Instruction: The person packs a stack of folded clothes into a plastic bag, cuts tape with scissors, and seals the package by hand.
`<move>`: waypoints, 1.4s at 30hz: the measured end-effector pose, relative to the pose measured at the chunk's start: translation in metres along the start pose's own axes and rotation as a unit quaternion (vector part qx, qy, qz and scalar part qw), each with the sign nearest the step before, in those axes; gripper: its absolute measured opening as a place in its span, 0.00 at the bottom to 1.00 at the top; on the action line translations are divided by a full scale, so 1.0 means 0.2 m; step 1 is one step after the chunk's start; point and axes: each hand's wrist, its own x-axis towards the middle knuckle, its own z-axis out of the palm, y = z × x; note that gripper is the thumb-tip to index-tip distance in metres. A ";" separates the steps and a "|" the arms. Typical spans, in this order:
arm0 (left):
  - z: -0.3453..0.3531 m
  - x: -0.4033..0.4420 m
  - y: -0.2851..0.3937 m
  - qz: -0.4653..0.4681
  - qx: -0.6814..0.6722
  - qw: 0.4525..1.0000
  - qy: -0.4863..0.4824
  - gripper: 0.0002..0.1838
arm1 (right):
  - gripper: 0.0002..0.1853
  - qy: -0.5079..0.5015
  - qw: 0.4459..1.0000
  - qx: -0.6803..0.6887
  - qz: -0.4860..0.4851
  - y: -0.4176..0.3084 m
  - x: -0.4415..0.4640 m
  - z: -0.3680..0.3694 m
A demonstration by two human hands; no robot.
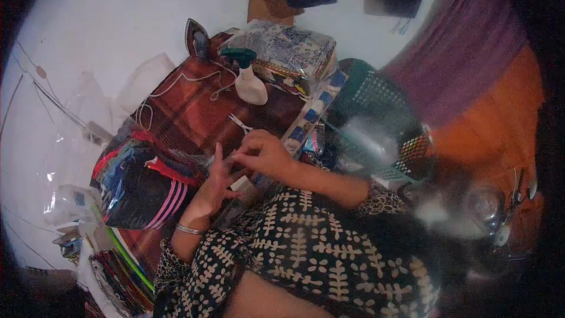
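On my remote feed, my R hand [265, 152] is pinched narrow beside my L hand [216, 184], fingers spread; too dim to tell if either holds anything. Scissors [239, 122] lie just beyond R hand, the nearer 1, long axis slanting away & left.

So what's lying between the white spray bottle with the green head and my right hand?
Between the white spray bottle and your right hand, the head view shows small pale scissors on reddish-brown cloth.
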 end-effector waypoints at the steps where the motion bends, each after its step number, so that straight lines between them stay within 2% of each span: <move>1: 0.00 0.00 0.01 0.001 0.001 1.000 0.014 0.63 | 0.10 0.017 0.996 0.059 0.057 0.02 -0.02 -0.02; 2: 0.00 0.00 0.01 0.004 0.002 1.000 0.028 0.62 | 0.10 0.015 0.997 0.057 0.057 0.05 -0.04 -0.05; 3: -0.03 0.00 -0.01 0.005 0.000 1.000 0.027 0.62 | 0.10 0.062 0.969 0.138 0.194 0.12 -0.05 -0.09; 4: -0.09 0.00 -0.05 0.054 -0.029 0.998 0.002 0.57 | 0.09 0.109 0.915 0.214 0.325 0.20 -0.07 -0.13; 5: -0.13 0.00 -0.08 0.101 -0.058 0.993 -0.025 0.51 | 0.09 0.159 0.904 0.194 0.346 0.31 -0.11 -0.17; 6: -0.12 0.00 -0.08 0.098 -0.058 0.993 -0.029 0.51 | 0.09 0.210 0.889 0.174 0.369 0.44 -0.17 -0.20; 8: -0.10 0.00 -0.06 0.097 -0.065 0.993 0.008 0.57 | 0.10 0.257 0.875 0.125 0.391 0.76 -0.35 -0.23; 9: -0.10 0.00 -0.06 0.097 -0.065 0.993 0.007 0.57 | 0.11 0.298 0.860 0.078 0.406 0.78 -0.37 -0.26; 10: -0.09 0.00 -0.06 0.089 -0.077 0.993 0.013 0.55 | 0.11 0.298 0.861 0.078 0.406 0.80 -0.40 -0.28; 13: -0.11 0.01 -0.08 0.087 -0.092 0.992 0.010 0.53 | 0.15 0.348 0.796 0.196 0.456 0.89 -0.48 -0.29; 14: -0.12 0.01 -0.08 0.092 -0.095 0.991 0.000 0.52 | 0.14 0.365 0.789 0.150 0.472 1.05 -0.53 -0.26; 16: -0.11 0.01 -0.08 0.091 -0.100 0.991 -0.001 0.52 | 0.14 0.384 0.778 0.105 0.486 1.00 -0.50 -0.26; 19: -0.11 0.01 -0.08 0.093 -0.105 0.990 -0.004 0.51 | 0.14 0.378 0.747 0.248 0.487 0.94 -0.50 -0.27; 21: -0.11 0.01 -0.09 0.094 -0.105 0.990 -0.008 0.51 | 0.13 0.390 0.765 0.225 0.461 0.95 -0.51 -0.26; 25: -0.12 0.01 -0.09 0.086 -0.103 0.991 0.002 0.51 | 0.15 0.407 0.755 0.175 0.484 0.98 -0.51 -0.26; 28: -0.12 0.01 -0.09 0.085 -0.103 0.991 0.000 0.51 | 0.18 0.368 0.781 0.131 0.487 1.04 -0.54 -0.26; 31: -0.13 0.01 -0.10 0.083 -0.102 0.991 -0.010 0.51 | 0.22 0.313 0.803 -0.009 0.508 1.06 -0.52 -0.26; 33: -0.13 0.01 -0.10 0.083 -0.103 0.991 -0.018 0.52 | 0.27 0.297 0.785 -0.011 0.544 1.03 -0.51 -0.26; 37: -0.13 0.02 -0.10 0.086 -0.104 0.990 -0.032 0.52 | 0.33 0.340 0.782 -0.095 0.514 0.88 -0.49 -0.22; 39: -0.13 0.03 -0.09 0.095 -0.107 0.989 -0.036 0.52 | 0.39 0.384 0.708 -0.044 0.591 0.75 -0.47 -0.21; 40: -0.12 0.03 -0.08 0.100 -0.115 0.988 -0.034 0.53 | 0.39 0.383 0.711 -0.045 0.588 0.73 -0.49 -0.20; 42: -0.11 0.01 -0.05 0.103 -0.124 0.986 -0.033 0.53 | 0.40 0.308 0.832 0.093 0.451 0.69 -0.54 -0.17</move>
